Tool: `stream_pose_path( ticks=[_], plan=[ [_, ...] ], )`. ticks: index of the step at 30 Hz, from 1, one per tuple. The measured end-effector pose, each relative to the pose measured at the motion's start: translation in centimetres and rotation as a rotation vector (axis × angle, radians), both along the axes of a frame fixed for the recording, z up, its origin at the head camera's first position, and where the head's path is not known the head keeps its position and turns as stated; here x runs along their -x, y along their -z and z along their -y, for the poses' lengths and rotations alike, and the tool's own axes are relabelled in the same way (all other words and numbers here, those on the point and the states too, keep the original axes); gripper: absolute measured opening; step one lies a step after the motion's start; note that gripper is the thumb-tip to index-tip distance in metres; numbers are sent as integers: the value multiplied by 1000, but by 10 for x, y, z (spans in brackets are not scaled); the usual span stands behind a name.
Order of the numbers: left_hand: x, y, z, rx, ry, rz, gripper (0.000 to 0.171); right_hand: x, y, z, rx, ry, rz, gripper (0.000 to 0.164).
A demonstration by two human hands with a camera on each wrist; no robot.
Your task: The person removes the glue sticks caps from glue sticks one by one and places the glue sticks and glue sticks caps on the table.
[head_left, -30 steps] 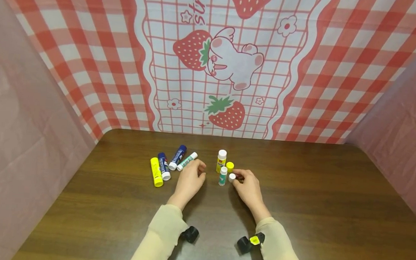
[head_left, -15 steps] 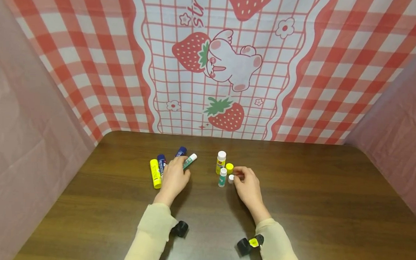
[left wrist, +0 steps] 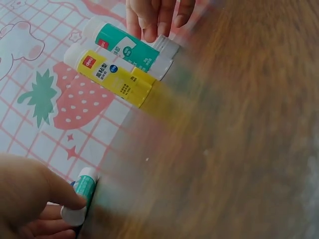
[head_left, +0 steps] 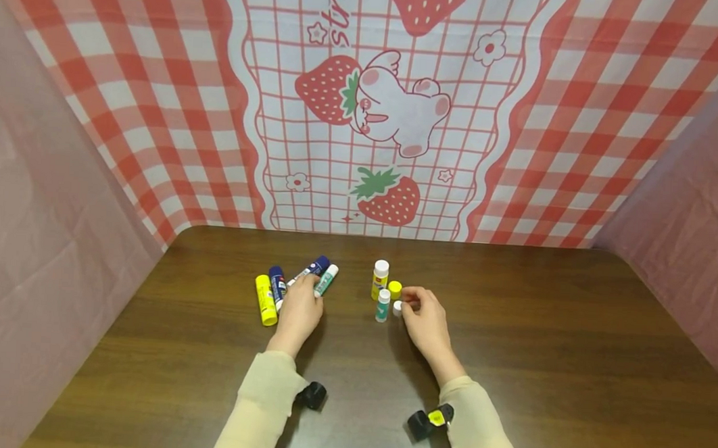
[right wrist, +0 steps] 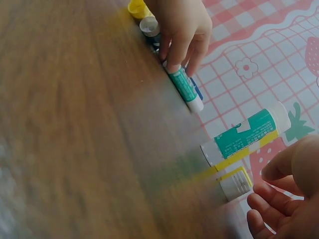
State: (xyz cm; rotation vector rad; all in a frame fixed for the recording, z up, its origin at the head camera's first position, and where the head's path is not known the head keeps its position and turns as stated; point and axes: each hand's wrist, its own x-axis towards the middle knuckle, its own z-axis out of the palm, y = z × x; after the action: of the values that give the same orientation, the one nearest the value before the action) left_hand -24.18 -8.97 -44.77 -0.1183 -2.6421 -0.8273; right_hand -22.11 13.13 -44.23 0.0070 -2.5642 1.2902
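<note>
My left hand (head_left: 299, 310) bends over the lying glue sticks on the left. Its thumb and fingers pinch the lower end of a slim green glue stick (left wrist: 85, 188) with white ends, as the left wrist view shows. A blue glue stick (head_left: 317, 266) lies against it, partly hidden under the hand. My right hand (head_left: 428, 322) rests beside a small white cap (right wrist: 235, 187), fingers loosely bent, fingertips right at its edge. Close by stand a green glue stick (head_left: 382, 306) and a taller yellow glue stick (head_left: 379, 286), both white-topped, plus a yellow cap (head_left: 395, 289).
Left of my left hand lie a yellow glue stick (head_left: 265, 300) and a second blue glue stick (head_left: 277, 282), side by side. A strawberry-print cloth (head_left: 391, 198) hangs at the back edge of the brown wooden table (head_left: 513, 313). Pink cloths hang at both sides.
My left hand has moved left from beside the green stick onto its lower end. That green stick and the blue one beside it have turned. The right hand has stayed nearly still beside the white cap.
</note>
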Motion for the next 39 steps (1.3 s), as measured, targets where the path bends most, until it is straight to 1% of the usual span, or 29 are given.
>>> stream_pose_path(
  ticks=[3, 6, 10, 12, 14, 17, 20, 27, 32, 36, 39],
  plan=[
    [0, -1, 0, -43, -23, 2, 29, 0, 0, 0, 0, 0, 2, 22],
    [0, -2, -1, -86, -38, 1, 32, 0, 0, 1, 3, -5, 2, 22],
    [1, -4, -2, -158, -64, 26, 36, 0, 1, 1, 9, -12, 1, 21],
    [1, -4, -2, -195, -79, 36, 36, 0, 1, 1, 11, -12, 4, 21],
    [1, -6, -2, -219, -93, 25, 34, 0, 1, 2, 10, -11, 9, 21],
    [0, -9, -2, -227, -101, -25, 32, 0, 0, 2, 11, -7, 19, 21],
    [0, -14, -2, -230, -94, -72, 30, 0, 0, 2, 13, -4, 27, 21],
    [-2, -22, -3, -246, -88, -66, 25, 0, -1, 3, 17, 1, 24, 20],
    [-4, -23, -4, -263, -83, -83, 20, -1, -1, 2, 10, 10, 11, 19],
    [-5, -23, -7, -292, -84, -113, 18, -1, -1, 2, 17, 23, 3, 19],
    [-6, -24, -10, -323, -72, -133, 21, -2, -2, 3, 48, 58, -31, 18]
  ],
)
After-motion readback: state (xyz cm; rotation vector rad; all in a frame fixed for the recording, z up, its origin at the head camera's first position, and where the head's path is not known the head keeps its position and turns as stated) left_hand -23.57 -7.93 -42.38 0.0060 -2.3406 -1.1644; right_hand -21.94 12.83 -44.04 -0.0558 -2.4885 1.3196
